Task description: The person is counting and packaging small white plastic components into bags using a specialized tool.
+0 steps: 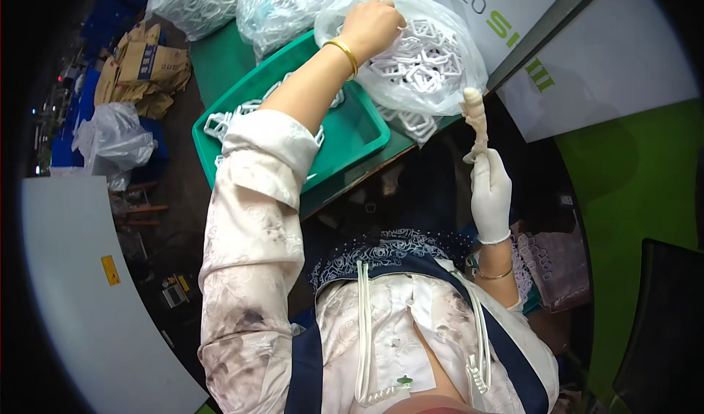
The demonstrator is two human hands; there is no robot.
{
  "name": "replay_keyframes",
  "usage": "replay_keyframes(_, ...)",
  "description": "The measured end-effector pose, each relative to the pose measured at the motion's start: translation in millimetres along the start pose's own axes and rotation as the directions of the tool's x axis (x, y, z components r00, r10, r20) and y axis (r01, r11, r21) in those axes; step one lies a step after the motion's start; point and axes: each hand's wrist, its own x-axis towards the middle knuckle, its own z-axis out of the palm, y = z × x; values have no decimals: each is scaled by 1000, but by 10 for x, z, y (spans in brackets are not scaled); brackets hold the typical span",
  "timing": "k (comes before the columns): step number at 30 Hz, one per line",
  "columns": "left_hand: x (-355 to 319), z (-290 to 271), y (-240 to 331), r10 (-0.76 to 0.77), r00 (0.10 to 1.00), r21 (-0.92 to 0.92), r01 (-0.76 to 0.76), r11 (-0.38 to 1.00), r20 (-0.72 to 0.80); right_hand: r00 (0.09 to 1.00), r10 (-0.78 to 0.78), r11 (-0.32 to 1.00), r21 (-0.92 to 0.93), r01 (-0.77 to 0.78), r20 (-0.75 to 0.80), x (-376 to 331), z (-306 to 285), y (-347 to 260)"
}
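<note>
Bag (447,84) overhangs tray (367,132); left hand (370,27) inside.

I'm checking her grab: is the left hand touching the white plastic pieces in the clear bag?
Touching. The head view shows the left hand closed down among the white plastic pieces inside the clear bag.

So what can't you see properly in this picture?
Head view:
- Left hand fingertips: buried in the clear plastic bag of white plastic frames, so its grip is unclear.
- Green tray: partly covered by the left sleeve.
- Right hand is gloved; the pale, lumpy tool it holds is too small to identify.
</note>
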Motion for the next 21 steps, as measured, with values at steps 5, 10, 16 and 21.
replay_keyframes(5,207,196,90,-17,988,16,14,1000,152,998,44,997,-63,-47,-40,-39,-157,173)
replay_keyframes(10,262,239,55,43,989,-19,-41,999,140,999,-2,998,-70,-1,-44,14,-115,141)
replay_keyframes(16,167,222,-24,116,993,-12,-116,993,5,998,39,999,-19,-38,40,45,-57,12)
replay_keyframes(21,-106,-190,40,-77,995,-241,60,969,-59,999,6,1000,-7,-5,32,169,-8,36)
